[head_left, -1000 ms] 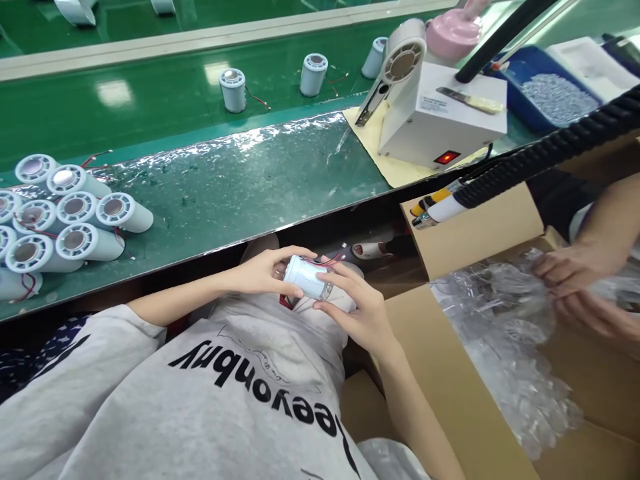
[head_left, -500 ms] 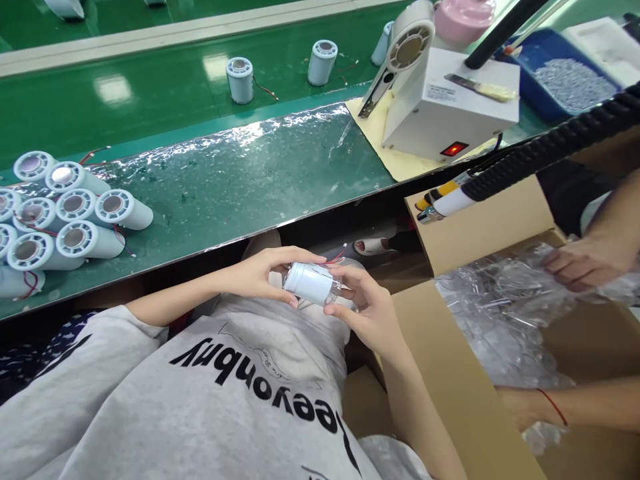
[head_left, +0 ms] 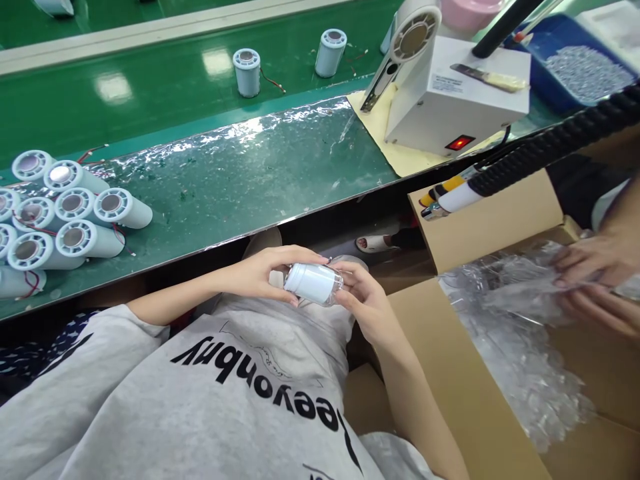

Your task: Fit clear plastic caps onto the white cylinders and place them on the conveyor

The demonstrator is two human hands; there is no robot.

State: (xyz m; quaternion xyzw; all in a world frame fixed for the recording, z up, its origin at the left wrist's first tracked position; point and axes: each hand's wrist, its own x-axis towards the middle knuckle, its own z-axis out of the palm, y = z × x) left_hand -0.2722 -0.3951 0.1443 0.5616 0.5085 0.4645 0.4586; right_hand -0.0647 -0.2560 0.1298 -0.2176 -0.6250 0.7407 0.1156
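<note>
1. Location: pale blue, smooth cylinder, apparently hard plastic [head_left: 313, 283], at the centre of the frame, lying on its side above the lap, between both hands. Clear, transparent cap-like piece [head_left: 337, 288] at its right end.
2. Handling (judged): stiff, fairly light, perhaps denser inside; smooth wall could slip or roll. Clear piece looks thin, likely to crack or dent if squeezed. Best hold: around the blue wall, off the clear end.
3. Left hand [head_left: 260, 272]: partly closed, grasping the left end, fingers over the top, thumb along the lower side.
4. Right hand [head_left: 367, 300]: loosely curled, thumb and fingers about the clear end; thumb appears to touch it. Firmness: cannot tell.
5. Similar cylinders [head_left: 75, 239], left of frame, carry thin red-and-black wires [head_left: 33, 287]; snagging risk, judged.
</note>
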